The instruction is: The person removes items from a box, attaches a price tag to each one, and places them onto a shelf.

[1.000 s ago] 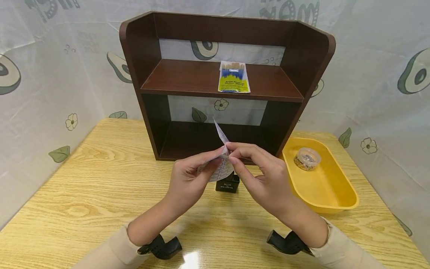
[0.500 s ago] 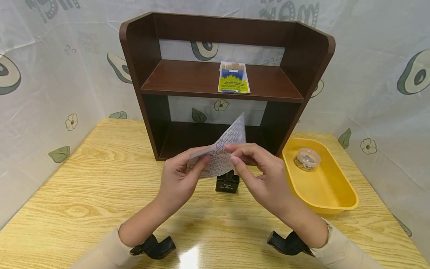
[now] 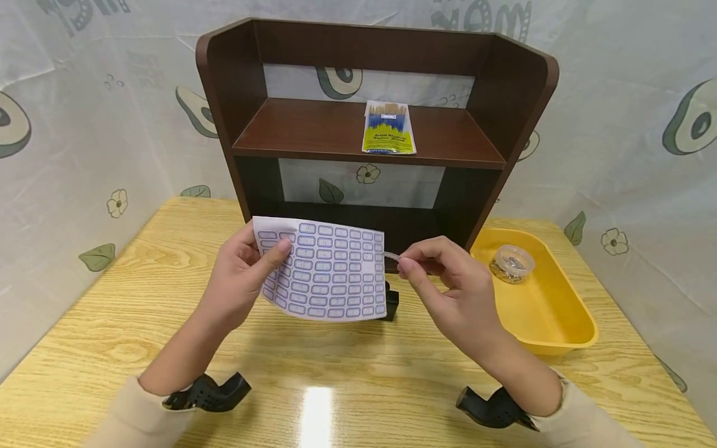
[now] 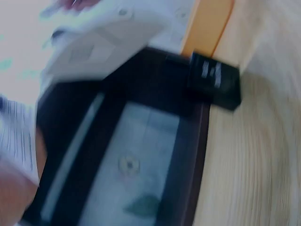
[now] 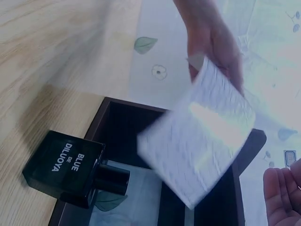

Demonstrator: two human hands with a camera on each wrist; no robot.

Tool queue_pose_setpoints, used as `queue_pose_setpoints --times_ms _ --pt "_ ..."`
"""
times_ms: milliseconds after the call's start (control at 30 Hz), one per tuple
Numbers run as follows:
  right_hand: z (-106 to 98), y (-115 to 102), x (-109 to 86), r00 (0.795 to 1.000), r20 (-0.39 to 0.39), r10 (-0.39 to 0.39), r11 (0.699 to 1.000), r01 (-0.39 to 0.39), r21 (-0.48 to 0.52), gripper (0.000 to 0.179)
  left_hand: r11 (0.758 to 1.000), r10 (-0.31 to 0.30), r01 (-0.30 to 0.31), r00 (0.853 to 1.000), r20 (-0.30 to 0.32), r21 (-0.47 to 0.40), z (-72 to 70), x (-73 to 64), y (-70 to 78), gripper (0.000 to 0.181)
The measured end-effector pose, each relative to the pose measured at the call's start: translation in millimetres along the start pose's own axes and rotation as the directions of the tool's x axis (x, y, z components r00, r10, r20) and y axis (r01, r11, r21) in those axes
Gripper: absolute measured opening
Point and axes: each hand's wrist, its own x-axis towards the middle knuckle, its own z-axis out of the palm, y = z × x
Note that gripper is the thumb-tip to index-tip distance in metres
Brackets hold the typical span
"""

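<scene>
Label pinched beside the sheet

Head: the left hand [image 3: 239, 274] gripped the sheet [image 3: 322, 270], thumb on its face; the right hand [image 3: 455, 291] pinched a label [image 3: 391, 255] near its edge. Had sheet or label swung, the two could have stuck together. The sheet partly hid the bottle [image 3: 392, 303].

Left wrist: blur left the fingers' hold unreadable.

Right wrist: the label seemed clear of the sheet; the right hand was cut off.

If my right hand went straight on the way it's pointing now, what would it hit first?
Probably the sheet of labels held by your left hand: in the head view, your right hand, pinching a small label, points toward the sheet's edge. Depth is unclear.
</scene>
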Motion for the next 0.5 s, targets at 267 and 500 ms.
queue_pose_setpoints --times_ms 267,500 --pt "-4 4 -1.8 1.000 0.027 0.009 0.999 -0.010 0.038 0.019 0.939 -0.342 0.312 0.866 0.365 0.142 -42.6 4.1 -24.9 0.025" --pt "-3 10 -3.0 0.998 0.056 0.037 0.998 -0.040 0.057 0.011 0.843 -0.512 0.317 0.719 0.470 0.435 -49.9 9.4 -44.7 0.038"
